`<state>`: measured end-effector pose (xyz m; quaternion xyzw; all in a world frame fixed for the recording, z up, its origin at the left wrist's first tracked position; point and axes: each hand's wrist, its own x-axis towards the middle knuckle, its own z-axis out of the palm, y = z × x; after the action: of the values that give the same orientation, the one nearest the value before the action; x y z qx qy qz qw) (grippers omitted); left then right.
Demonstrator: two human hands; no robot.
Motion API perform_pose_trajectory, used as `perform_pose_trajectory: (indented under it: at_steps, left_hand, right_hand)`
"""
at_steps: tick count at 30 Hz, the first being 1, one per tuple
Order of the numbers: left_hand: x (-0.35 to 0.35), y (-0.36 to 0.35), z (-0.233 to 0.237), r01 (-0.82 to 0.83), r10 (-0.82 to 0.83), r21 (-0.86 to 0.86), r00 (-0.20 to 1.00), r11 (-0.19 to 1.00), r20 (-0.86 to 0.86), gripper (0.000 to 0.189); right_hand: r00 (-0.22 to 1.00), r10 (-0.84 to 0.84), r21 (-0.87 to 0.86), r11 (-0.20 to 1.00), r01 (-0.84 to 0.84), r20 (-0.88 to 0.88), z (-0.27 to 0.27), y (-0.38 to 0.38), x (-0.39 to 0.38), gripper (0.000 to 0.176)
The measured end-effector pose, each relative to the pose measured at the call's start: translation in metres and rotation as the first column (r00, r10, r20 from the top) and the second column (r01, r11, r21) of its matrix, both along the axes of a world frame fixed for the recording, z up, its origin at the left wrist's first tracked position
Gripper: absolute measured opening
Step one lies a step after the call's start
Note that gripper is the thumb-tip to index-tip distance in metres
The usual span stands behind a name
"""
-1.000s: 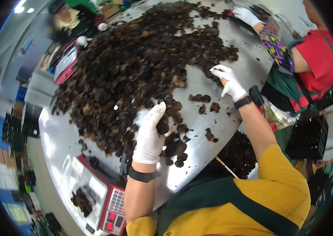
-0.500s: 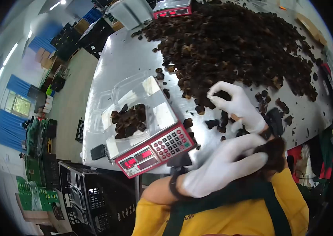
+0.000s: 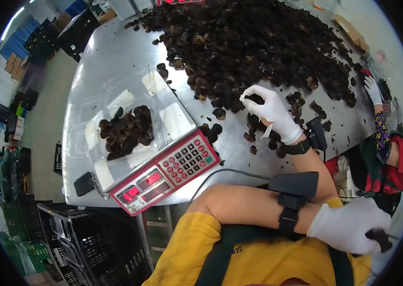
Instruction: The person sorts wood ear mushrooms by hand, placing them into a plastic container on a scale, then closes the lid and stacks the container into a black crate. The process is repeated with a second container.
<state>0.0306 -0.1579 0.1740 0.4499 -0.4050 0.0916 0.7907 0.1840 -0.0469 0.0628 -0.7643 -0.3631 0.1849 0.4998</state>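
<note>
My right hand (image 3: 274,114), in a white glove, is over the near edge of a large heap of dark brown, mushroom-like pieces (image 3: 239,47). Its thumb and forefinger are pinched together; what lies between the tips is too small to make out. My left arm crosses over the right one, and my left hand (image 3: 349,225), also gloved, is closed around a dark piece (image 3: 379,239) at the lower right. A red scale (image 3: 181,161) carries a clear plastic container (image 3: 161,102) with a small pile of dark pieces (image 3: 127,131) in it.
Loose dark pieces lie on the metal table (image 3: 103,52). A co-worker's gloved hand (image 3: 373,90) is at the right edge. Black crates (image 3: 87,238) stand at the lower left, and a cable (image 3: 230,170) runs to the device on my left wrist.
My left hand has swung right, away from my right hand, with dark material still in it. The view has shifted, and a co-worker's hand shows more fully at the right.
</note>
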Motion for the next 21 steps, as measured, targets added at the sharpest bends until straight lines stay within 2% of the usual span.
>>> perform_pose_trajectory:
  at_steps: [1, 2, 3, 5, 7, 8, 9, 10, 11, 12, 13, 14, 15, 17, 19, 20, 21]
  left_hand:
    - [-0.006, -0.005, 0.008, -0.017, 0.017, -0.039, 1.000, 0.999, 0.005, 0.023]
    - [-0.007, -0.004, 0.013, 0.093, -0.093, -0.020, 0.996, 0.995, 0.001, 0.023]
    - [-0.010, -0.003, 0.009, -0.011, 0.013, -0.030, 0.998, 0.999, 0.069, 0.026]
    - [-0.016, 0.009, 0.006, -0.017, 0.013, -0.076, 0.999, 0.997, -0.049, 0.026]
    - [-0.020, 0.044, -0.007, -0.055, 0.053, -0.018, 0.991, 0.998, -0.123, 0.025]
    - [-0.024, 0.081, -0.005, -0.015, 0.038, 0.109, 0.977, 0.994, -0.208, 0.030]
    - [-0.035, 0.103, -0.017, -0.109, 0.156, 0.176, 0.947, 0.978, -0.282, 0.033]
    - [-0.052, 0.133, -0.016, -0.271, 0.353, 0.281, 0.884, 0.921, -0.306, 0.036]
    - [-0.071, 0.162, -0.011, -0.502, 0.605, 0.411, 0.779, 0.761, -0.168, 0.040]
    - [-0.101, 0.190, -0.007, -0.579, 0.761, 0.620, 0.647, 0.530, -0.046, 0.040]
    - [-0.124, 0.204, -0.006, -0.581, 0.827, 0.602, 0.484, 0.547, -0.285, 0.036]
    - [-0.141, 0.219, 0.000, -0.668, 0.973, 0.730, 0.228, 0.146, 0.014, 0.029]
    - [-0.154, 0.250, -0.010, -0.689, 0.953, 0.700, 0.042, -0.190, 0.300, 0.027]
    - [-0.175, 0.290, -0.002, -0.436, 0.864, 0.748, -0.304, -0.501, 0.401, 0.023]
    - [-0.187, 0.336, -0.007, -0.353, 0.699, 0.606, -0.286, -0.713, 0.656, 0.021]
    - [-0.184, 0.348, -0.011, -0.382, 0.731, 0.626, -0.285, -0.680, 0.620, 0.021]
    - [-0.180, 0.361, -0.016, -0.412, 0.763, 0.645, -0.284, -0.644, 0.581, 0.021]
  right_hand:
    - [1.000, -0.010, 0.026, 1.000, 0.010, 0.015, 0.000, -0.005, -0.001, 0.016]
    - [0.999, -0.008, 0.036, 0.999, 0.009, -0.051, 0.004, -0.011, -0.002, 0.015]
    - [0.998, -0.016, 0.046, 0.999, 0.018, -0.057, 0.009, -0.015, -0.003, 0.014]
    - [0.999, -0.028, 0.080, 0.996, 0.030, -0.023, 0.014, -0.020, -0.003, 0.014]
    - [0.999, 0.026, 0.144, 0.989, -0.022, -0.024, 0.017, -0.017, 0.002, 0.014]
    - [0.997, 0.051, 0.130, 0.991, -0.044, -0.051, 0.026, -0.012, -0.003, 0.014]
    - [0.995, 0.073, 0.120, 0.991, -0.064, -0.072, 0.036, -0.007, -0.006, 0.014]
    - [0.992, 0.117, 0.131, 0.985, -0.109, -0.056, 0.046, 0.001, -0.013, 0.015]
    - [0.985, 0.168, 0.157, 0.974, -0.161, -0.037, 0.054, 0.011, -0.021, 0.016]
    - [0.974, 0.225, 0.161, 0.961, -0.225, 0.019, 0.068, 0.020, -0.031, 0.016]
    - [0.959, 0.273, 0.161, 0.946, -0.282, 0.074, 0.080, 0.030, -0.041, 0.016]
    - [0.924, 0.347, 0.236, 0.895, -0.378, 0.164, 0.078, 0.047, -0.046, 0.016]
    - [0.877, 0.405, 0.295, 0.832, -0.471, 0.258, 0.075, 0.065, -0.049, 0.016]
    - [0.789, 0.400, 0.248, 0.797, -0.551, 0.465, 0.080, 0.098, -0.069, 0.015]
    - [0.750, 0.379, 0.257, 0.775, -0.577, 0.542, 0.082, 0.125, -0.092, 0.014]
    - [0.754, 0.458, 0.143, 0.804, -0.577, 0.470, 0.086, 0.135, -0.104, 0.015]
    - [0.717, 0.435, 0.126, 0.803, -0.583, 0.545, 0.078, 0.152, -0.113, 0.015]
